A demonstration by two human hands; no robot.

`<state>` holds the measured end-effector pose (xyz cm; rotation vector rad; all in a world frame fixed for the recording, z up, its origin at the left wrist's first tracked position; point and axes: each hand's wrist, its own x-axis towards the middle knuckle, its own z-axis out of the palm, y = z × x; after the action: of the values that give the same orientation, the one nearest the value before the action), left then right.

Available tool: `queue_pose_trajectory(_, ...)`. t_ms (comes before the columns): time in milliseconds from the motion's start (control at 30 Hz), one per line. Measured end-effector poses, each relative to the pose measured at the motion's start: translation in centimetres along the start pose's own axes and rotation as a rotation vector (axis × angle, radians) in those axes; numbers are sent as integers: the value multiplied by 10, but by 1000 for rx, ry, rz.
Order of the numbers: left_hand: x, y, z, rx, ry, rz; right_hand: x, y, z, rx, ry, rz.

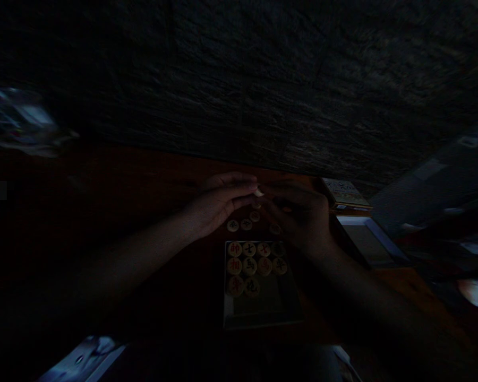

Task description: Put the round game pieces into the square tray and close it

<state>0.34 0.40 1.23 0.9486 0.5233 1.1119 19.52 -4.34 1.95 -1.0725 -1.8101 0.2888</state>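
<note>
The scene is very dark. My left hand (227, 195) reaches in from the left, its fingertips closed on a pale round Chinese chess piece (258, 192). From the other side my right hand (302, 209) meets it, its fingertips bent against the same piece; shadow hides part of their grip. Below the hands, loose chess pieces (246, 224) lie on the table, one partly beneath my right hand. Nearer to me is an open shallow box (263, 322) with rows of pieces, marked in red or black characters, filling its far part.
A box lid or tray (366, 241) lies on the wooden table (143, 180) at the right, with a printed box (346, 192) behind it. A stone-textured wall (239, 79) borders the far edge. A blurred clear plastic item (32, 122) is at the far left.
</note>
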Motion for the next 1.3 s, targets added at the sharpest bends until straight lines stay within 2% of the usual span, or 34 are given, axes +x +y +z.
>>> queue_pose_trajectory(133, -1, 0, 0, -25, -26, -37, 0, 1, -1, -38, 14, -7)
queue_pose_trajectory(367, -2, 1, 1, -4, -11, 0, 0, 4, -1, -40, 10, 39)
queue_pose_trajectory(667, -5, -1, -2, 252, -29, 19, 2, 1, 1, 205, 3, 174)
queue_pose_trajectory(867, -7, 1, 1, 238, -72, -27, 3, 7, -1, 44, -66, 83)
queue_pose_trajectory(1000, -7, 0, 2, 228, -44, -32, 4, 11, -4, -52, -80, 59)
queue_pose_trajectory(1167, -7, 0, 2, 271, -31, -50, 5, 0, -8, -115, -113, 15)
queue_pose_trajectory(1300, -6, 1, 2, 310, -23, -7, 7, -13, -11, -131, -166, 32)
